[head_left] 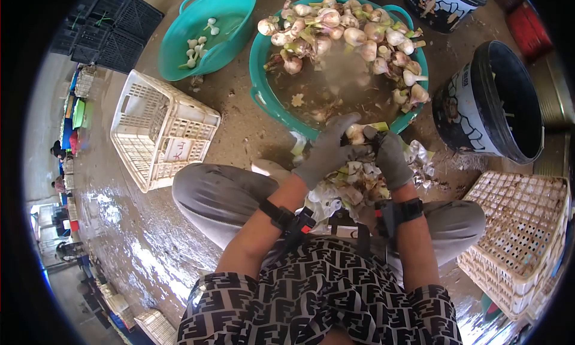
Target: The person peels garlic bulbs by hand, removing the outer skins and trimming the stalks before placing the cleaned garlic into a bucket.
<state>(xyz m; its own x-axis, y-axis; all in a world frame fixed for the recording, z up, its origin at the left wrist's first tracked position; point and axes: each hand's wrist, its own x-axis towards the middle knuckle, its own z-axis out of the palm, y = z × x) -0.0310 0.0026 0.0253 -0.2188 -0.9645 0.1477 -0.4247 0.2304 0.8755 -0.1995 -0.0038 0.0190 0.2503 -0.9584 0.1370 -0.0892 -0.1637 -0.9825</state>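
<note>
Over at the far left, black crates point(114, 30) are standing on the wet floor point(144, 225), and a cream crate point(185, 126) with red writing is sitting nearer the person. Just beyond it, a green tub point(230, 27) is holding a few pale, trimmed bulbs point(194, 51).

Now to the middle: the gloved left hand point(328, 150) is reaching in at the near edge of a large green basin point(257, 69), its fingers curling closed around a garlic bulb point(356, 134). That bulb is showing between thumb and fingers, its greenish stem point(377, 127) pointing right. Behind it, a heap of garlic point(332, 21) is crowding the basin's far and right sides, while loose scraps are lying across the brown bottom. Below the hands, papery peelings point(353, 186) are piling up between the person's legs.

The gloved right hand point(393, 159) is working close at the stem end, its fingers bending inward; how far they are closing, and on what, one cannot tell.

Farther right, two black-and-white buckets point(470, 108) are standing beyond a dirty cream basket point(515, 219).
</note>
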